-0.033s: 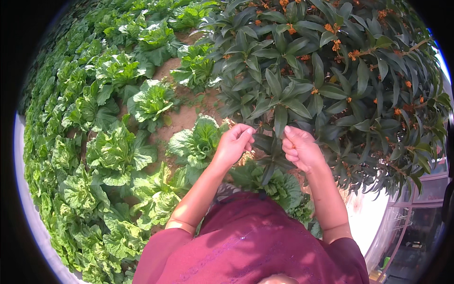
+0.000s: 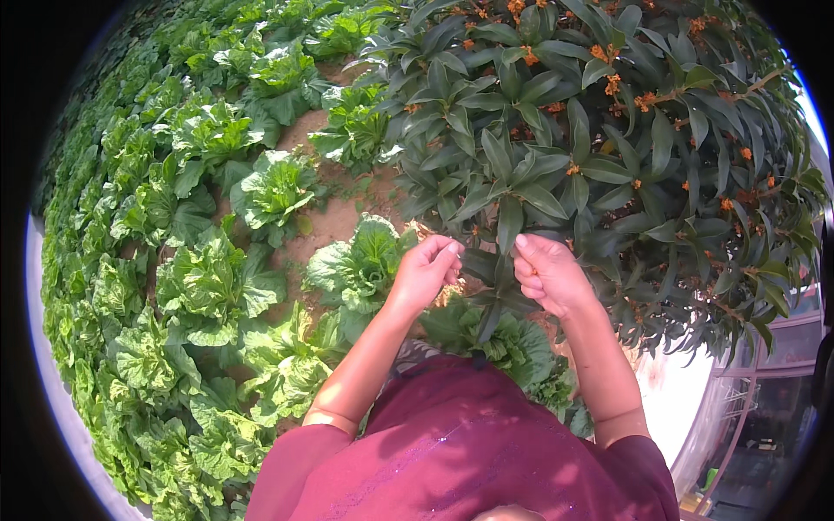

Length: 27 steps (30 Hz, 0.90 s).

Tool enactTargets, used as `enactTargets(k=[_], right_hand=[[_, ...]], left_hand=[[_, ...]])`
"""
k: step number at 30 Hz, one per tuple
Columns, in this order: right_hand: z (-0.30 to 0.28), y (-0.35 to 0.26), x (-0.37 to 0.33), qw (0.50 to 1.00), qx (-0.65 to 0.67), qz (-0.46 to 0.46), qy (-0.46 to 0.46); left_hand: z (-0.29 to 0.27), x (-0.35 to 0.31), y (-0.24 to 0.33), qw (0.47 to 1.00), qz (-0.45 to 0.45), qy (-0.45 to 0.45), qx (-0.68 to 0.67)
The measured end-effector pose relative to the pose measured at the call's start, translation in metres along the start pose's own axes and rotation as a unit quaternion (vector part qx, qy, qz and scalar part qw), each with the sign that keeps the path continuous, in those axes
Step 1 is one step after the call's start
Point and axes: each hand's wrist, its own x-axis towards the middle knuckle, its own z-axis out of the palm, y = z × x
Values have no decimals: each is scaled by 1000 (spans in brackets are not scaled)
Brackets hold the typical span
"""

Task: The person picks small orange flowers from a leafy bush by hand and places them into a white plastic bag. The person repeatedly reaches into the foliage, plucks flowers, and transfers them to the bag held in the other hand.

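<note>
A leafy bush (image 2: 543, 165) with dark green leaves fills the upper right and bears small clusters of orange blossoms (image 2: 613, 84). At its lower left edge my left hand (image 2: 426, 276) is closed in a pinch, fingertips beside the leaves; what it grips, if anything, is too small to see. My right hand (image 2: 556, 276) is closed too, its thumb and forefinger next to a hanging leaf (image 2: 510, 221). A speck of orange blossom (image 2: 533, 272) shows among the curled fingers of that hand. Both hands are apart from each other.
Rows of leafy green cabbages (image 2: 208, 291) cover the left side, with brown soil (image 2: 326, 224) between some plants. One cabbage (image 2: 360, 265) grows just left of my left hand. At the lower right stands a structure with glass panes (image 2: 769, 417), beside bright pale ground (image 2: 673, 391).
The bush sits slightly further left in the picture. My hands have shifted a little left with it, and both stay closed.
</note>
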Motion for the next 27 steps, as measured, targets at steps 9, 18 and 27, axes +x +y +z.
enactTargets(k=[9, 18, 27], right_hand=[[23, -17, -17, 1000, -11, 14, -20], [11, -23, -10, 1000, -14, 11, -16], [-96, -100, -42, 880, 391, -166, -214]], left_hand=[[-11, -16, -25, 999, -48, 12, -17], [-7, -19, -36, 999, -45, -13, -22], [7, -7, -35, 998, -43, -39, -14]])
